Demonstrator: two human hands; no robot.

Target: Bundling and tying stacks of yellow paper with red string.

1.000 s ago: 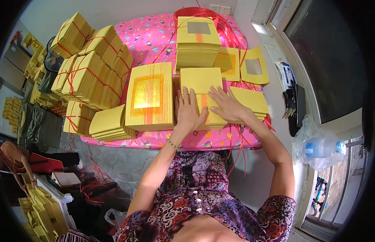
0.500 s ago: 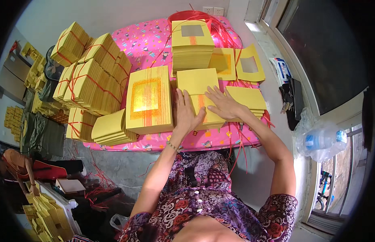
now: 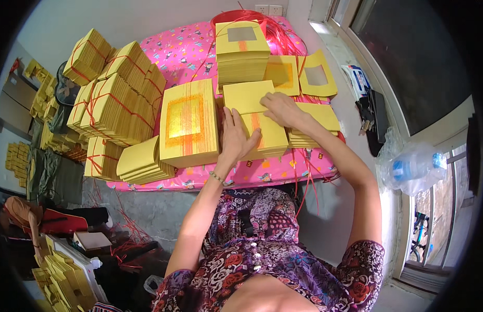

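Note:
A stack of yellow paper with an orange stripe lies in front of me, a plain yellow stack against its far side. My left hand is open along the left edge of the striped stack, fingers reaching the plain one and thumb out over the top. My right hand has its fingers curled in at the far right, where the two stacks meet; anything between its fingertips is hidden. Left of my left hand stands a tall paper block with a gold-foil square. To the right sits a lower stack of folded yellow paper.
Yellow bundles tied with red strips pile up on the left of the pink patterned cover. At the back are a taller stack and a red basin with red strips. A bagged bottle hangs by the window.
My right hand has gone from lying flat with spread fingers to having curled fingers at the stacks' meeting edge. My left hand stays beside the striped stack. The view has shifted slightly.

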